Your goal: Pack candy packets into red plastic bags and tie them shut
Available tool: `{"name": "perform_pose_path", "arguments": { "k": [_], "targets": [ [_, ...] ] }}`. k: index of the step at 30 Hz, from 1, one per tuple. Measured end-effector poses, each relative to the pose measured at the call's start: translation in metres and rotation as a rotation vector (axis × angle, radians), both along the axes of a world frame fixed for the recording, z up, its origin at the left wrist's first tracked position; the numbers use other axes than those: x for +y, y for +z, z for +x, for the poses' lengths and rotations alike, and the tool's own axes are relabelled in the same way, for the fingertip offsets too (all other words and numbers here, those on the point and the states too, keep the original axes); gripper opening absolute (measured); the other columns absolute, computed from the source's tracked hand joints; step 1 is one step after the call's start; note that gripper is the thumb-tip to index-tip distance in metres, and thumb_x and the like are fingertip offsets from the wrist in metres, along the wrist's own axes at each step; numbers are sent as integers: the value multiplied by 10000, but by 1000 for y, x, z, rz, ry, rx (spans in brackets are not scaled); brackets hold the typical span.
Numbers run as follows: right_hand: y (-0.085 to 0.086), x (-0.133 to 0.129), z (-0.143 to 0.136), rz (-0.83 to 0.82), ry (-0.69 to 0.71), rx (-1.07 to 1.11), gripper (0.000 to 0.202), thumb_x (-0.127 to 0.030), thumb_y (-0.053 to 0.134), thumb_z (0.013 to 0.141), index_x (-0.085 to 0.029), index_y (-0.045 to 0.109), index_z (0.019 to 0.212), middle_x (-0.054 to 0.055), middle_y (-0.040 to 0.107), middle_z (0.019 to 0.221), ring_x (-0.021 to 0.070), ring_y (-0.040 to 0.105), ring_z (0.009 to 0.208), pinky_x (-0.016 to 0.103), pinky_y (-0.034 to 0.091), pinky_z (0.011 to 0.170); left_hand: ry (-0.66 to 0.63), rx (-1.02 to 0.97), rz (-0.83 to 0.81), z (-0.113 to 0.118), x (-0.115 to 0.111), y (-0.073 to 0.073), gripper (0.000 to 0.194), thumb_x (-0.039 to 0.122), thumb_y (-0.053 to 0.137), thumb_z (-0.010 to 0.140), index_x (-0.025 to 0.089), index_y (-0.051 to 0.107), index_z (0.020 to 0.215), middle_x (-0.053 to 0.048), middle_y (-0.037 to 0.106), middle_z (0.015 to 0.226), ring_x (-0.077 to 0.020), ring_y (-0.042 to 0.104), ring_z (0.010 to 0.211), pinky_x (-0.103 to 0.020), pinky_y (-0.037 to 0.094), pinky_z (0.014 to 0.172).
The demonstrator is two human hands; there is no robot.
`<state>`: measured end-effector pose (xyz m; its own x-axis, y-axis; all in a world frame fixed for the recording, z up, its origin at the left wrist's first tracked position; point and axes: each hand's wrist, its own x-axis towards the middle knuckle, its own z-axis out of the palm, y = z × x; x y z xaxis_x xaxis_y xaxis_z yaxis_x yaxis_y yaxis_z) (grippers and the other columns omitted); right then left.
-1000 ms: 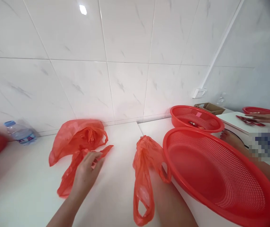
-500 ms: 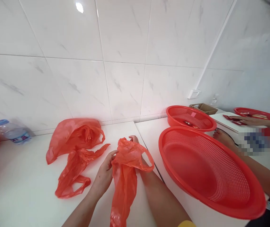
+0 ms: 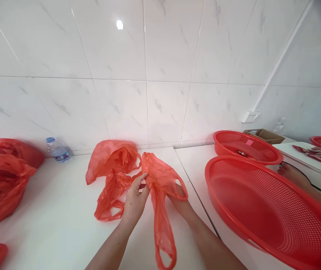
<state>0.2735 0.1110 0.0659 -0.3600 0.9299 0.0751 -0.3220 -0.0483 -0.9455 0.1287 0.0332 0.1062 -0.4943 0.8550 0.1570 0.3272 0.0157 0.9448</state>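
Note:
A thin red plastic bag (image 3: 163, 176) with loop handles is held up over the white table. My left hand (image 3: 138, 195) pinches its left edge between thumb and fingers. My right hand (image 3: 179, 198) reaches behind the bag's right side, by one handle loop; the bag covers its fingers. The other loop hangs down toward me between my forearms. Just left of my left hand lies a crumpled red plastic bag (image 3: 108, 197). Behind that, a fuller red plastic bag (image 3: 101, 161) rests near the wall.
More red bags (image 3: 5, 180) are heaped at the far left, near a water bottle (image 3: 58, 150). On the right stand a large red basket (image 3: 242, 202) and another red basket (image 3: 219, 150) holding small packets. A person's arm (image 3: 301, 180), a cardboard box (image 3: 270, 137) and a cutting board (image 3: 303, 153) are beyond.
The view has turned left, bringing the heaped bags in. The held bag's lower part has opened out, so its hanging handle loop now shows. My left hand still grips the bag.

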Motion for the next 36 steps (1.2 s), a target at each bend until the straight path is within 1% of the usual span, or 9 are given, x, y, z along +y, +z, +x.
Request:
{"name": "perform_pose_path", "arguments": {
  "k": [4,11,15,20,24,27,30,33,36],
  "targets": [
    [15,-24,18,77,151,-192,290,-419,539,861,-190,622,704,-10,572,631,131,509,575,265,398,559,-46,7,58,-1,-7,-2,447,300,457,841,256,511,1282,-79,523,1308,-189,586,997,-324,508,785],
    [30,-37,12,116,234,-309,262,-297,682,726,-233,659,979,31,673,886,210,606,809,298,456,673,-49,66,60,9,-12,-8,730,339,690,690,246,390,1349,-127,489,1300,-263,521,1118,-364,504,802],
    [20,-22,17,19,48,-279,65,-242,634,722,-205,645,774,10,654,727,172,586,670,270,435,588,120,192,92,-8,-13,-9,533,209,559,730,257,474,1254,-86,550,1223,-230,548,1096,-351,485,843],
    [20,5,50,-285,-196,16,141,-201,662,654,-214,598,779,4,660,774,146,598,661,253,465,570,261,131,-146,-62,-29,-6,335,254,462,752,254,597,1059,-10,661,884,-166,610,637,-283,488,553],
    [27,11,59,-362,-172,202,139,-195,679,651,-201,616,775,15,648,869,149,603,782,252,501,640,319,442,-209,-76,-46,-9,424,276,538,737,219,565,1156,-81,617,1129,-261,610,978,-367,519,759],
    [34,4,49,-337,-131,154,106,-219,660,674,-197,622,771,-7,622,794,124,578,728,225,482,615,182,837,-3,-54,-52,-13,606,272,609,752,246,429,1331,-111,426,1400,-314,392,1286,-475,402,995],
    [42,-3,38,-283,-44,58,147,-285,669,685,-203,599,784,-13,620,769,122,570,677,226,458,584,-68,998,98,-27,-50,-12,669,212,619,762,290,375,1380,-86,352,1467,-315,320,1334,-510,349,1037],
    [51,-4,38,-205,38,-64,213,-362,680,693,-208,550,761,-26,598,717,118,548,618,235,433,559,-214,845,40,-14,-44,-5,522,136,551,749,289,531,1248,-73,540,1288,-285,516,1137,-441,466,889],
    [63,3,48,4,-29,-370,221,-384,667,699,-208,566,786,-35,568,687,116,520,587,238,406,541,-192,345,-50,-16,-40,3,272,133,446,760,243,643,913,-21,640,850,-178,603,757,-297,493,651]
  ]
}}
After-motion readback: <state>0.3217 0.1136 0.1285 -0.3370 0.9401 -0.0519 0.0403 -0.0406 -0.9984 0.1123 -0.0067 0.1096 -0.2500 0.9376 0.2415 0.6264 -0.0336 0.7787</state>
